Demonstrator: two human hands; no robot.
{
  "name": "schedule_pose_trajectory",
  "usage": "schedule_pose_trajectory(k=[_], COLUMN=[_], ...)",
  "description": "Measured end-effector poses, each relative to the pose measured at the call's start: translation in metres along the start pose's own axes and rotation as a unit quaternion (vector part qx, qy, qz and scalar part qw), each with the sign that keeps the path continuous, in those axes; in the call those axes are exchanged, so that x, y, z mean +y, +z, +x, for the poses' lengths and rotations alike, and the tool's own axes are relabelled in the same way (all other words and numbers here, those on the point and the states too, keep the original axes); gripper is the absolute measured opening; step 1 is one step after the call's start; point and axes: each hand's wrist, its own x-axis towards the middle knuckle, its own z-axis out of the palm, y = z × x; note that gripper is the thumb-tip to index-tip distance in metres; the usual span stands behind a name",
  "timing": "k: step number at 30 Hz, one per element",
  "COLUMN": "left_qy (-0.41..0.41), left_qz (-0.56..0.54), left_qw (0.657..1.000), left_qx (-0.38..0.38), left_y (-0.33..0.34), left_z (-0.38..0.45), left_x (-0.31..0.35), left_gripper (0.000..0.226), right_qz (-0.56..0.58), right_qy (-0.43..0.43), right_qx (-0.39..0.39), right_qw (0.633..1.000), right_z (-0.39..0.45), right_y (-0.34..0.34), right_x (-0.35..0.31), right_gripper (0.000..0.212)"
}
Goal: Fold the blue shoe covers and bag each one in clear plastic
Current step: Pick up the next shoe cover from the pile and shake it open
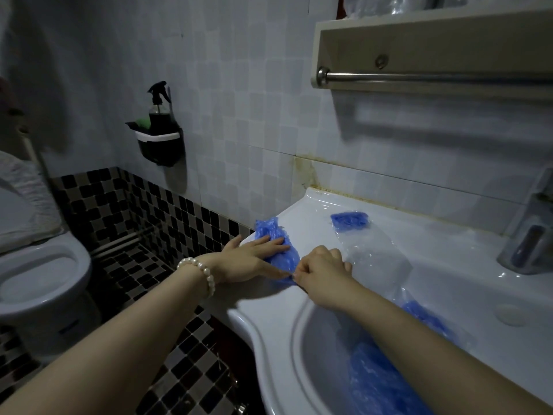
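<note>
Blue shoe cover (276,245) on sink ledge (302,223), long axis far-left to near-right; left hand (248,259) flat on it, right hand (321,269) pinching near end, 1 bagged cover (349,220) far right.

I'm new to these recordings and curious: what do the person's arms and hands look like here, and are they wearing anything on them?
Both forearms are bare, with no sleeves reaching into view and no gloves on either hand. The left hand has a bracelet of round, pale pearl-like beads around its wrist. The right hand and its wrist carry no jewellery or watch that can be seen. No rings are visible from this angle.
</note>
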Motion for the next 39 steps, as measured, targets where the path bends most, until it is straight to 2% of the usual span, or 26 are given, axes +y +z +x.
schedule_pose_trajectory(k=[3, 5, 7, 9, 11, 12, 14, 16, 19, 21, 23, 24, 26, 29, 32, 36, 39], left_qy=[-0.001, -0.002, -0.004, -0.004, -0.004, -0.005, -0.004, 0.005, 0.003, -0.012, 0.004, 0.015, 0.027, 0.045, 0.046, 0.028, 0.017], left_qz=[0.046, 0.057, 0.052, 0.052, 0.053, 0.052, 0.048, 0.052, 0.029, -0.103, -0.262, -0.289, -0.277, -0.229, -0.156, -0.068, -0.059], left_qw=[0.999, 0.998, 0.999, 0.999, 0.999, 0.999, 0.999, 0.999, 0.999, 0.995, 0.965, 0.957, 0.961, 0.972, 0.985, 0.993, 0.994], left_qx=[0.017, 0.02, 0.014, 0.005, -0.001, 0.0, 0.004, 0.01, 0.012, -0.004, 0.0, 0.005, 0.001, 0.024, 0.058, 0.087, 0.091], left_y=[0.004, 0.004, 0.003, 0.001, -0.001, -0.002, -0.002, -0.001, -0.001, -0.004, -0.004, -0.004, -0.002, 0.002, 0.002, 0.003, 0.003], left_z=[0.0, -0.001, -0.002, -0.003, -0.004, -0.004, -0.004, -0.005, -0.004, -0.003, 0.002, 0.004, 0.005, 0.008, 0.005, 0.002, 0.003], left_x=[-0.001, -0.001, 0.001, 0.003, 0.004, 0.004, 0.003, 0.003, 0.003, 0.001, -0.008, -0.013, -0.019, -0.024, -0.019, -0.01, -0.009], left_gripper=[0.067, 0.069, 0.07, 0.07, 0.071, 0.071, 0.071, 0.071, 0.078, 0.082, 0.073, 0.071, 0.071, 0.064, 0.053, 0.032, 0.018], right_qz=[-0.06, -0.046, 0.088, 0.249, 0.327, 0.339, 0.316, 0.249, 0.158, 0.118, 0.09, 0.075, 0.041, -0.024, -0.073, -0.04, 0.01], right_qy=[0.031, 0.03, -0.006, -0.081, -0.147, -0.153, -0.128, -0.091, -0.06, -0.043, -0.024, -0.014, 0.006, 0.008, 0.016, 0.02, 0.014], right_qx=[-0.016, -0.007, 0.037, 0.061, 0.041, 0.031, 0.043, 0.055, 0.035, 0.021, 0.014, 0.012, 0.008, 0.021, 0.023, 0.03, 0.033], right_qw=[0.998, 0.998, 0.995, 0.963, 0.933, 0.928, 0.939, 0.963, 0.985, 0.992, 0.996, 0.997, 0.999, 0.999, 0.997, 0.999, 0.999], right_z=[0.003, 0.004, 0.001, -0.005, -0.011, -0.013, -0.008, 0.0, 0.004, 0.005, 0.007, 0.008, 0.009, 0.011, 0.011, 0.011, 0.01], right_y=[0.0, 0.001, 0.002, 0.002, 0.002, 0.001, 0.0, -0.002, -0.006, -0.006, -0.003, -0.002, 0.001, 0.004, 0.004, 0.003, 0.002], right_x=[-0.008, -0.008, -0.001, 0.014, 0.025, 0.028, 0.029, 0.023, 0.013, 0.01, 0.006, 0.004, 0.0, -0.003, -0.008, -0.008, -0.004], right_gripper=[0.031, 0.026, 0.007, 0.02, 0.019, 0.016, 0.012, 0.02, 0.019, 0.018, 0.026, 0.031, 0.035, 0.022, 0.027, 0.023, 0.019])
